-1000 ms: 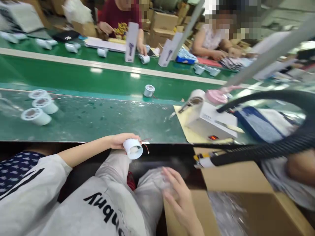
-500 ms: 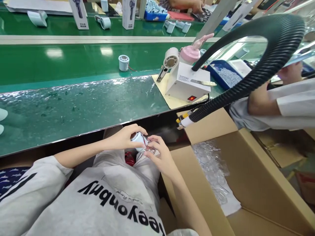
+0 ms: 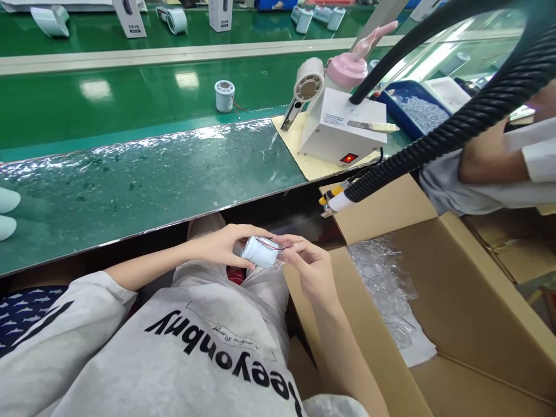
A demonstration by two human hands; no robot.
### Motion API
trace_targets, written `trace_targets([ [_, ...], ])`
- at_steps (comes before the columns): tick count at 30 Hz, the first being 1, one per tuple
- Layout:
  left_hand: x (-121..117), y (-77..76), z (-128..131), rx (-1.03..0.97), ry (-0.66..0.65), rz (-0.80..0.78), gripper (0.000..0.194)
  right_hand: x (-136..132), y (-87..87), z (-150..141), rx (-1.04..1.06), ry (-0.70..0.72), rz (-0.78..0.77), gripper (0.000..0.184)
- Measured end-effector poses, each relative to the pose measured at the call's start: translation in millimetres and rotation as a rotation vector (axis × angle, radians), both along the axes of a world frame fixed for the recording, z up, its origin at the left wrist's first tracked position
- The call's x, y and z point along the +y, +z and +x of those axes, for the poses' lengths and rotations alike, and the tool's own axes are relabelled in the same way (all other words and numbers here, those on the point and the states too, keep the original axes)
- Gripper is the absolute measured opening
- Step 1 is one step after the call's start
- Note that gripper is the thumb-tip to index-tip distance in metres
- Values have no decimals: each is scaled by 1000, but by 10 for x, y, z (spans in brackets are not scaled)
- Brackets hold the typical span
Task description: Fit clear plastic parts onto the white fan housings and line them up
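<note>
My left hand is closed round a pale blue cylindrical fan motor housing, held on its side above my lap. Clear plastic shows about the housing's ends. Thin red and black wires run along it toward my right hand, whose thumb and fingers pinch at the wires' end, close against the housing. The very tips of those fingers hide part of what they grip. A similar housing with a red wire stands upright on the green belt.
A white box-shaped machine with a black corrugated hose stands on the bench, beside a handheld fan and a pink-topped bottle. At right, an open carton holds clear plastic pieces. A co-worker's arm is beyond.
The housing has been turned and shifted slightly right, so its side shows more. My right hand has moved to its right end, fingers now pinched. The camera view has tilted down.
</note>
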State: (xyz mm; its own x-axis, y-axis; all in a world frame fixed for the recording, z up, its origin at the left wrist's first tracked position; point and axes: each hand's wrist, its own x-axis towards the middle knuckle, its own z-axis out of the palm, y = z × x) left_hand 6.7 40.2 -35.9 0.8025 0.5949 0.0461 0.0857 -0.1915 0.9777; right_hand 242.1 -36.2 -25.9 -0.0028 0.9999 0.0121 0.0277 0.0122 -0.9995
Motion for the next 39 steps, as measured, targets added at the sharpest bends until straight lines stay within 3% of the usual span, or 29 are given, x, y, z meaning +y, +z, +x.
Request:
trace_targets([
  [2,-39,23,9,-39,39,-158,72,-25,3,38,-116,97,99,24],
  [5,-84,50,14,-87,68,-321,71,-77,0,86,-372,187,298,41],
  [8,-117,63,12,-81,87,-370,67,-119,-18,111,-478,214,413,44],
  [12,-147,61,-4,-77,108,-412,70,-139,-36,110,-471,211,441,46],
  [15,-140,78,-35,-60,76,-378,78,-143,-25,98,-406,192,395,41],
  [18,-112,115,-76,-21,29,-238,84,-141,8,75,-296,202,297,41],
  [25,-73,114,-121,-99,-53,-11,78,-137,67,23,-116,204,58,49],
  [39,-85,130,-139,-100,-77,70,73,-150,45,-16,71,173,-188,55],
])
